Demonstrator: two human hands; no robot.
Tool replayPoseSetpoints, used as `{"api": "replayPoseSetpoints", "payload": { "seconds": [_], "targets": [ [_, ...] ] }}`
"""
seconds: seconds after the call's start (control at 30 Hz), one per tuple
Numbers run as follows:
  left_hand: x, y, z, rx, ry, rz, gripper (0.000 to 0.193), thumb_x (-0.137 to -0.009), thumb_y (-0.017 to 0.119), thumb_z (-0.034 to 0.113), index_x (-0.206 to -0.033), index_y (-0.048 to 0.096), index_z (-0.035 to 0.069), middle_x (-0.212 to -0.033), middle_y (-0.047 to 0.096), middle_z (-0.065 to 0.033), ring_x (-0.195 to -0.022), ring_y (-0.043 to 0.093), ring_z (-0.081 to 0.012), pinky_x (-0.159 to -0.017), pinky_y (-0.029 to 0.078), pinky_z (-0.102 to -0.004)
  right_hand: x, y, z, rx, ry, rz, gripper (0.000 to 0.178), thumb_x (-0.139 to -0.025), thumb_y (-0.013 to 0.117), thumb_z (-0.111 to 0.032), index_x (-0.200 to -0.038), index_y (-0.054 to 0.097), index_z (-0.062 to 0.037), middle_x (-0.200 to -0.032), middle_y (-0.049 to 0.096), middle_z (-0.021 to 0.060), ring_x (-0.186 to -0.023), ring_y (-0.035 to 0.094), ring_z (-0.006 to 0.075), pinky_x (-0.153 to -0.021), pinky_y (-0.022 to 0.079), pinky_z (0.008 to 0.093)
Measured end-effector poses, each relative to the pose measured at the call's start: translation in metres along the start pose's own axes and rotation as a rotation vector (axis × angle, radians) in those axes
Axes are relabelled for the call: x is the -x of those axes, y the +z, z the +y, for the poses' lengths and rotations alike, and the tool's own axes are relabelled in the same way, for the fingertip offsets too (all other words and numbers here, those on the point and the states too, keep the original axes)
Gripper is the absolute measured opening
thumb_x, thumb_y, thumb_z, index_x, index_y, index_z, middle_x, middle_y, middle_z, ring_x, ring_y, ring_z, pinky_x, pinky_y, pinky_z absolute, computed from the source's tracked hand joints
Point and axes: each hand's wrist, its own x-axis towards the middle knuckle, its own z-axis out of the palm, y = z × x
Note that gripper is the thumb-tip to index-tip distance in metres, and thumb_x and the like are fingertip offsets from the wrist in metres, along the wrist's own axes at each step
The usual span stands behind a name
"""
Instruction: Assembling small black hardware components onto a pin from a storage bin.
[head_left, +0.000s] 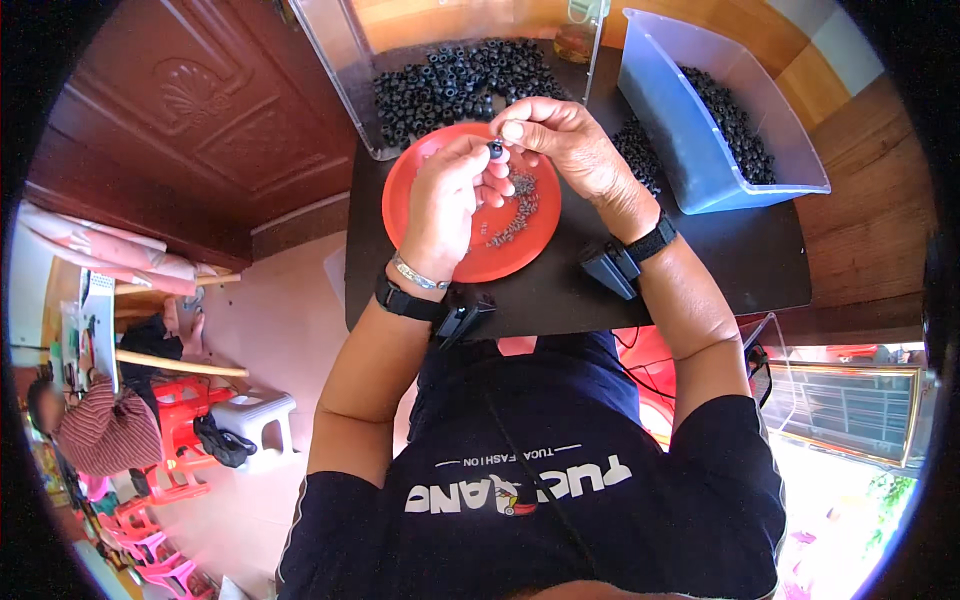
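Observation:
My left hand [444, 205] is closed over the red plate, pinching a small round black plastic part [495, 149] between thumb and fingertips. Right above that part, the thumb and forefinger of my right hand [580, 150] are pressed together. Whatever lies between them is too small to make out. Beneath both hands, the round red plate [412, 230] bears many tiny silver metal pieces [520, 215], mostly on its right side. A pile of black parts of a similar kind [460, 85] lies behind the plate in a clear plastic bin [335, 60].
A translucent blue bin [690, 165] with small black pieces [735, 125] stands at the right of the dark table [700, 270]. More black pieces [635, 155] lie beside it. Each wrist wears a strapped black device. A person in a striped top [110, 430] is at far left, near stools [255, 415].

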Motion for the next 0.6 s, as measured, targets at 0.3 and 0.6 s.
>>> {"api": "replayPoseSetpoints", "payload": {
  "seconds": [0.3,0.6],
  "targets": [
    [0.0023,0.0004,0.0003,-0.051,0.024,0.02,0.017,-0.09,0.048,0.019,-0.087,0.056,0.004,-0.08,0.058,-0.0028,-0.067,0.057,-0.012,-0.058,0.044,-0.0217,0.003,0.0077,-0.0063,0.028,-0.071,-0.031,0.017,-0.089,0.06,-0.019,-0.093,0.065,-0.0032,-0.078,0.061,-0.001,-0.067,0.051,0.0062,-0.064,0.043,0.0218],
    [0.002,-0.0001,0.0028,-0.023,0.036,0.014,0.018,-0.09,0.048,0.019,-0.09,0.056,0.003,-0.08,0.058,-0.0034,-0.068,0.057,-0.0127,-0.059,0.044,-0.0221,0.0001,0.0078,-0.0004,0.077,-0.127,-0.054,0.014,-0.088,0.06,-0.013,-0.095,0.063,-0.0017,-0.084,0.062,0.0006,-0.078,0.058,0.0084,-0.071,0.047,0.0229]
  ]
}}
